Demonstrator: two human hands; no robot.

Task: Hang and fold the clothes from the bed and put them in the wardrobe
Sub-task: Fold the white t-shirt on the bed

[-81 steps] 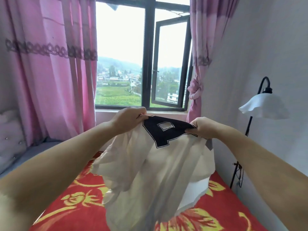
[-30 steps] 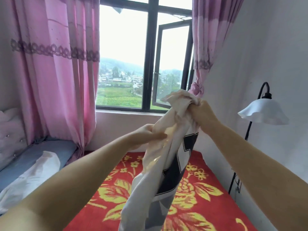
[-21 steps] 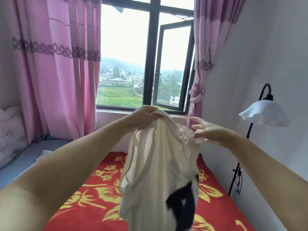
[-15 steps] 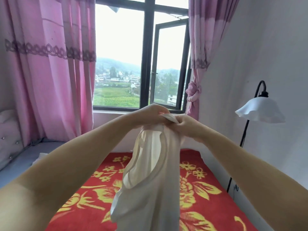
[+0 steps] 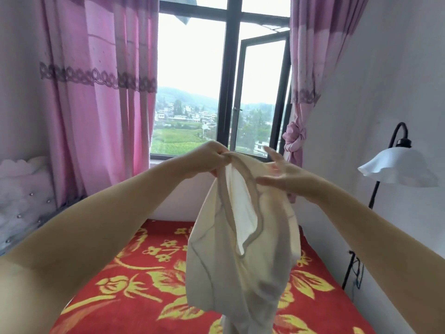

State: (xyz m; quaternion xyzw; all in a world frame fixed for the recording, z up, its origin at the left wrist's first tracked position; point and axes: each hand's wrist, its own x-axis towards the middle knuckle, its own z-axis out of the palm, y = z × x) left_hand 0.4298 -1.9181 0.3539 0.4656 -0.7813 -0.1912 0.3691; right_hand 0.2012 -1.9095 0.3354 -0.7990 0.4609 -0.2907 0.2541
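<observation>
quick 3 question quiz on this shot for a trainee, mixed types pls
1. True or false: the shirt lies flat on the bed.
2. Which hand pinches the shirt's top edge? A) left hand B) right hand C) neither
3. Fill in: the right hand's fingers are ____, resting against the cloth.

Key:
1. False: it hangs in the air above the bed.
2. A: the left hand has the grip at the top.
3. Spread.
</observation>
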